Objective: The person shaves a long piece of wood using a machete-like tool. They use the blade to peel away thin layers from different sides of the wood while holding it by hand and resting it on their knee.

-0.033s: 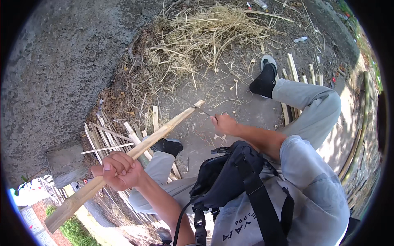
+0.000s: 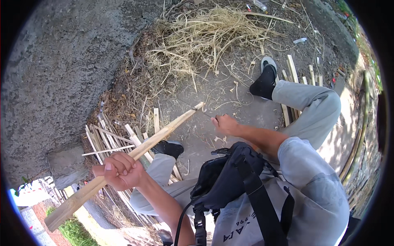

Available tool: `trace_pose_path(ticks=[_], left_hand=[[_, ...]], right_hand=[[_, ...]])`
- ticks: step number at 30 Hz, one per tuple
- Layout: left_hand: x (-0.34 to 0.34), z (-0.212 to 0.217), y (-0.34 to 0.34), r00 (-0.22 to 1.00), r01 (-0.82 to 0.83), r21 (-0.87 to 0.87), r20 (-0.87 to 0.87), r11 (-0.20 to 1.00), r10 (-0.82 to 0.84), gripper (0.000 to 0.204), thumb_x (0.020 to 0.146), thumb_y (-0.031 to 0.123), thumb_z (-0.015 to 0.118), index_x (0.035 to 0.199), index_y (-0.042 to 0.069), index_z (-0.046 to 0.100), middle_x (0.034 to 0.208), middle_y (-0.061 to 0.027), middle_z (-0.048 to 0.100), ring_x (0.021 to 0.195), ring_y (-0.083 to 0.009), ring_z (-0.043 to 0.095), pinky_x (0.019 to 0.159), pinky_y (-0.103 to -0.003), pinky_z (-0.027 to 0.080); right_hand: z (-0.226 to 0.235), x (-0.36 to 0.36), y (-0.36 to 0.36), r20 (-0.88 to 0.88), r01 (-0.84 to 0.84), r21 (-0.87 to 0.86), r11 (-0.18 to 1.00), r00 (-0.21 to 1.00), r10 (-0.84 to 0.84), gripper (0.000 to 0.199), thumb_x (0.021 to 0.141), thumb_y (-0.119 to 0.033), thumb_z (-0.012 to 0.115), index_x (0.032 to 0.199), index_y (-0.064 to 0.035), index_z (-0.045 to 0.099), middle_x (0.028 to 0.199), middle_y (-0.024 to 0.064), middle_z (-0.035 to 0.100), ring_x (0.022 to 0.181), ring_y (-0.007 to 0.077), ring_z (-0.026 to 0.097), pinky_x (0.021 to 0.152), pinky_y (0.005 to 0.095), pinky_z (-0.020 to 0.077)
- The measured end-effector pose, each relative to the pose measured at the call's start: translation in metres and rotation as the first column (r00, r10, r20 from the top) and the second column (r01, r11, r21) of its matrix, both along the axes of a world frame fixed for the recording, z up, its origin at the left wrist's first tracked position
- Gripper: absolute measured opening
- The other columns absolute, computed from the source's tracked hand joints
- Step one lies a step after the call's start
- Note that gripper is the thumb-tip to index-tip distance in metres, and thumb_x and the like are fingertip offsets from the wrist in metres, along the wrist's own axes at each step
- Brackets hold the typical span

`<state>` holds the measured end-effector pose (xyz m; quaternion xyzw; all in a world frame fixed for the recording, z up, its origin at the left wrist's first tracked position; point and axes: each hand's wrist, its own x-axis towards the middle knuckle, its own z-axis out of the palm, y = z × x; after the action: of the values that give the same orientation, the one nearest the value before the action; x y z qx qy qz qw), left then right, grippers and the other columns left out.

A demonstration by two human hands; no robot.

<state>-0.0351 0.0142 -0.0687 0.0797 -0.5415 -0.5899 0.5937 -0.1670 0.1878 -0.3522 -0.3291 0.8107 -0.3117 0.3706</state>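
A long, pale split wooden strip (image 2: 164, 132) slants across the view from the lower left to the middle, its narrow end pointing away from me. My left hand (image 2: 122, 170) is closed round its lower part, with the wide end sticking out beyond the fist. My right hand (image 2: 225, 124) is closed on a knife (image 2: 207, 114); its handle is hidden in the fist and only a thin dark blade shows. The blade reaches to the strip's narrow tip and appears to touch it there.
A heap of curly shavings (image 2: 213, 35) lies on the ground ahead, beside a rough grey rock (image 2: 65, 69). Cut strips (image 2: 108, 135) are piled at the left, and more strips (image 2: 292, 67) lie by my right foot (image 2: 264, 82). A black waist bag (image 2: 221, 176) hangs before me.
The right hand and knife have shifted very slightly; the blade sits a touch nearer the strip's tip. The left hand and strip are almost unmoved.
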Motion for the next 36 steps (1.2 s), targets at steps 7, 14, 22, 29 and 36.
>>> trace_pose_path(ticks=[7, 14, 22, 29, 36], left_hand=[[0.005, 0.008, -0.004, 1.000, -0.013, 0.024, 0.018, 1.000, 0.013, 0.028, 0.081, 0.003, 0.048, 0.067, 0.015, 0.027, 0.045, 0.0014, 0.022, 0.032, -0.0064, 0.019, 0.026, -0.021, 0.017], [0.001, 0.002, -0.005, 0.999, 0.043, 0.019, -0.024, 0.999, -0.042, 0.025, 0.082, 0.001, 0.046, 0.068, 0.011, 0.027, 0.043, -0.0004, 0.023, 0.030, -0.0083, 0.022, 0.025, -0.022, 0.022], [0.001, 0.000, -0.008, 0.999, 0.043, 0.036, -0.027, 0.998, -0.042, 0.024, 0.082, 0.000, 0.044, 0.069, 0.011, 0.027, 0.043, -0.0003, 0.024, 0.030, -0.0081, 0.022, 0.025, -0.022, 0.021], [0.007, 0.007, -0.015, 0.992, 0.122, 0.008, -0.026, 0.992, -0.122, 0.022, 0.077, 0.000, 0.046, 0.067, 0.011, 0.029, 0.042, -0.0007, 0.028, 0.030, -0.0076, 0.024, 0.025, -0.022, 0.025], [0.006, 0.009, -0.028, 0.918, 0.396, -0.106, 0.019, 0.912, -0.397, 0.017, 0.068, 0.006, 0.048, 0.061, 0.011, 0.033, 0.042, -0.0023, 0.032, 0.031, -0.0099, 0.026, 0.030, -0.023, 0.028]], right_hand=[[0.035, 0.018, 0.004, 0.030, -0.025, -0.042, 0.999, 0.999, 0.027, 0.050, 0.096, -0.040, 0.036, 0.092, 0.0011, 0.065, 0.083, 0.0304, 0.063, 0.082, 0.0484, 0.061, 0.077, 0.0544, 0.0481], [-0.009, 0.009, 0.010, -0.019, -0.030, 0.133, 0.991, 0.999, 0.033, 0.049, 0.096, -0.037, 0.037, 0.087, 0.0027, 0.064, 0.080, 0.0299, 0.063, 0.078, 0.0489, 0.061, 0.076, 0.0549, 0.0481], [-0.059, -0.014, 0.036, -0.025, 0.029, 0.220, 0.975, 0.999, -0.024, 0.049, 0.096, -0.037, 0.038, 0.087, 0.0035, 0.065, 0.084, 0.0319, 0.062, 0.083, 0.0495, 0.061, 0.080, 0.0537, 0.0484], [0.017, 0.012, 0.000, 0.012, 0.050, 0.023, 0.998, 0.999, -0.051, 0.049, 0.096, -0.039, 0.038, 0.089, 0.0021, 0.064, 0.082, 0.0317, 0.062, 0.083, 0.0498, 0.060, 0.080, 0.0548, 0.0467], [0.139, 0.013, -0.040, 0.056, -0.135, -0.270, 0.953, 0.986, 0.156, 0.042, 0.097, -0.035, 0.039, 0.084, -0.0001, 0.060, 0.062, 0.0249, 0.056, 0.063, 0.0470, 0.057, 0.064, 0.0537, 0.0453]])
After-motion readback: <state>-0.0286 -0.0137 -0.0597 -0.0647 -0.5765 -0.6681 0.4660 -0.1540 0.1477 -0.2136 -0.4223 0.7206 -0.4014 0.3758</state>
